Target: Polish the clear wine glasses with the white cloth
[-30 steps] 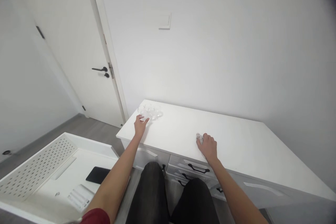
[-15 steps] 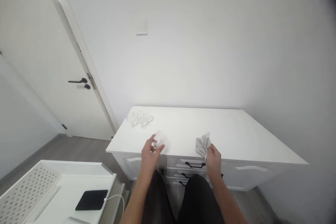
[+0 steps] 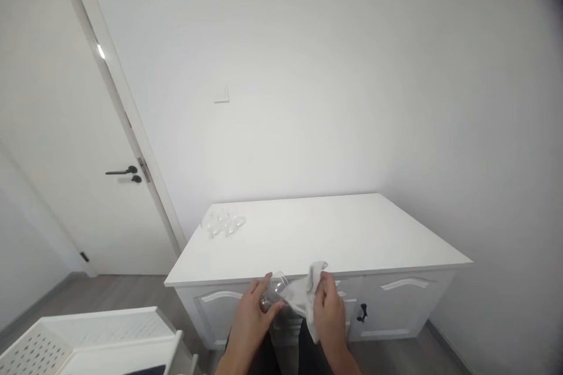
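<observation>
My left hand is closed around a clear drinking glass, held tilted just off the cabinet's front edge. In my right hand is a crumpled pale grey cloth, pinched between thumb and fingers. One end of the cloth meets the glass, though I cannot tell whether it reaches inside. Below the cloth, part of it hangs down over my dark-clad legs. Several more clear glasses stand grouped at the far left corner of the white cabinet top.
The white cabinet has panelled doors with a dark handle. At lower left is a white cart with a perforated side and a dark flat object. A white door with a black lever handle is on the left.
Both hands have come together and closer to my body, bringing the cloth against the glass. My view has tilted upward, so the cabinet sits lower and less of the cart shows.
</observation>
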A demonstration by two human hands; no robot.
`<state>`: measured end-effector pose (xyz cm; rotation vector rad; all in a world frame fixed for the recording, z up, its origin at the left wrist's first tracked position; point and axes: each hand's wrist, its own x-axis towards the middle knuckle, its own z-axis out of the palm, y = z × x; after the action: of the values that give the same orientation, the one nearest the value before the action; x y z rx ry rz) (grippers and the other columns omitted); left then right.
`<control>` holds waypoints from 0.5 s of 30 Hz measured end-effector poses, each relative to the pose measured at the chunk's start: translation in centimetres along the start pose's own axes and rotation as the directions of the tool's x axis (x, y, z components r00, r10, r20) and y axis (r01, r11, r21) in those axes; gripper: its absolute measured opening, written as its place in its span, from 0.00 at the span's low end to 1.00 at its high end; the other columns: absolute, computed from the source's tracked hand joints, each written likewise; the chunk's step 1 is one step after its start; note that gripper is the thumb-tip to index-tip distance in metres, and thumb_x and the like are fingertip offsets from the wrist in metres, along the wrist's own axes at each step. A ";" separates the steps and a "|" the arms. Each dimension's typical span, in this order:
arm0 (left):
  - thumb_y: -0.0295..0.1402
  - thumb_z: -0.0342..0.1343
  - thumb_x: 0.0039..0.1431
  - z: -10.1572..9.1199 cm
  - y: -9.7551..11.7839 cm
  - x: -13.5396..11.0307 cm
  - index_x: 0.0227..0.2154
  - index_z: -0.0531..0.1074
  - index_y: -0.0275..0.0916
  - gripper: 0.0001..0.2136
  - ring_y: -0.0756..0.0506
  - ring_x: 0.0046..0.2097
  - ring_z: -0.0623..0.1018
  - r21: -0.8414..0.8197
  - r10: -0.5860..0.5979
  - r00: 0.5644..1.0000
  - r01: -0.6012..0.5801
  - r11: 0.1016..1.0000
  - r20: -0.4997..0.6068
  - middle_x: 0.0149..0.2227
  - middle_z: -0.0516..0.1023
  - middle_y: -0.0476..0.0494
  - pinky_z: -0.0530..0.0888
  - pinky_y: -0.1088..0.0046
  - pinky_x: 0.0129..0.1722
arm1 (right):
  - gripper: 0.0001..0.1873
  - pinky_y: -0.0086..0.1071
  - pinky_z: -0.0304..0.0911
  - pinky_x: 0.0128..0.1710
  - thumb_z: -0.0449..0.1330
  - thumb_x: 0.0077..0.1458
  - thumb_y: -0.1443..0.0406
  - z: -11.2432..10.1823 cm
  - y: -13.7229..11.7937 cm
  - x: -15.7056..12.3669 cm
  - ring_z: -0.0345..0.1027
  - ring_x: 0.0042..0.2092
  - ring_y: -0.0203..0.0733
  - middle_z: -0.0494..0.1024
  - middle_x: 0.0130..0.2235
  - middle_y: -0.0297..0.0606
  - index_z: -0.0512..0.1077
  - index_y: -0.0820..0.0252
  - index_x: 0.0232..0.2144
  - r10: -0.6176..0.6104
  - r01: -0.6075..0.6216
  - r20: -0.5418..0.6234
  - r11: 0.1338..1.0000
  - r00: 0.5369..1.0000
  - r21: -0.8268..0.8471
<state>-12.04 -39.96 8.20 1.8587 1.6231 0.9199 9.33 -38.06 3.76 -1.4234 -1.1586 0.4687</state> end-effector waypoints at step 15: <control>0.47 0.60 0.61 -2.3 1.6 -2.0 0.67 0.73 0.41 0.32 0.44 0.33 0.78 0.044 -0.027 0.999 0.025 0.999 0.037 0.58 0.79 0.34 0.79 0.60 0.44 | 0.15 0.38 0.65 0.44 0.64 0.49 0.60 -5.9 1.8 2.0 0.76 0.40 0.53 0.80 0.33 0.43 0.71 0.56 0.40 0.191 -0.106 0.358 0.964 0.914 -0.243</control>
<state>-12.89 -42.30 10.61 1.8684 1.6531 0.8393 15.74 -39.08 4.25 -1.6684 -1.4510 0.7702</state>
